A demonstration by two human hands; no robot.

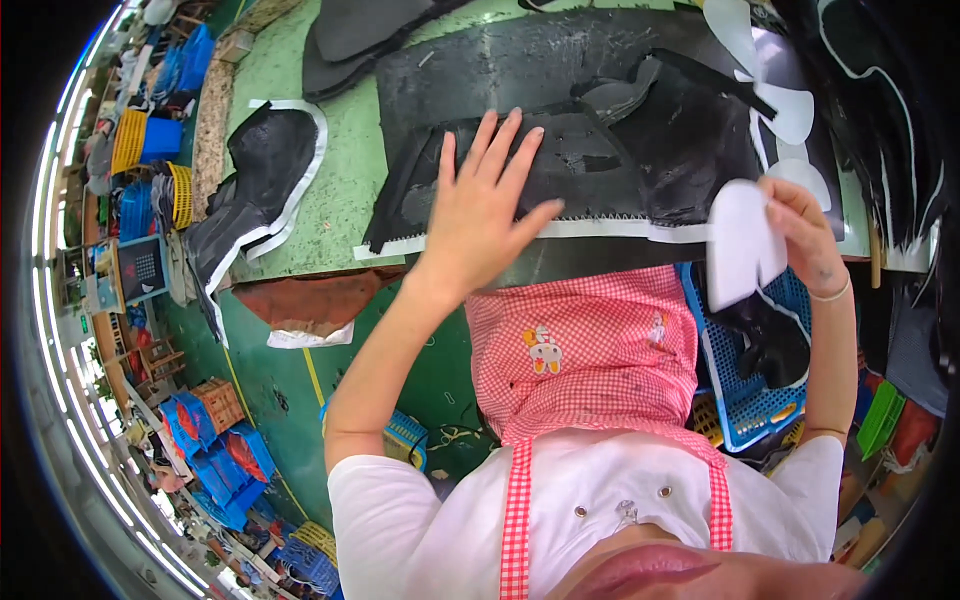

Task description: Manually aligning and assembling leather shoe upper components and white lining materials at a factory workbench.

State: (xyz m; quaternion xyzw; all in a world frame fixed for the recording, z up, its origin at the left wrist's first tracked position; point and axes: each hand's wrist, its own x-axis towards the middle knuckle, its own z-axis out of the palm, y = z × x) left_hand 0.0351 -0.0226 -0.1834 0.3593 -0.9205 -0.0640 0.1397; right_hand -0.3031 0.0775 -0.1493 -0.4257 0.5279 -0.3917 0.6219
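Left hand (487,205) spread flat, fingers fanned, palm pressed down on black sheet (560,170) at near edge of green tabletop (340,180). Forearm angled up from lower left, elbow bent, wrist cocked slightly back.

Right hand (805,235) raised just off the tabletop's near right corner, thumb and fingers pinching white cut piece (742,245) along its right edge. Piece hanging free below the grip, over blue crate (745,410). Right forearm near vertical, thin band at wrist.

Black sheet: large, matte, lying flat, with white strip (600,230) along its near edge (serrated cut line visible there). Judged thin and pliable, leather-like or synthetic, light but prone to sliding on the smooth surface; flat palm pressure a sound way to pin it. Best taken hold of at an edge or corner, not mid-panel.

White cut piece: rounded outline, holding its shape in the pinch without drooping, so judged a light, semi-stiff board or foam part. Edge pinch adequate; likely to crease if bent hard.

More white cut shapes (785,105) lying on the sheet's far right. Another black-and-white panel (265,170) on tabletop to the left, well apart. Red checked apron (585,350) below tabletop edge. Stacked coloured baskets (215,440) on floor at left.
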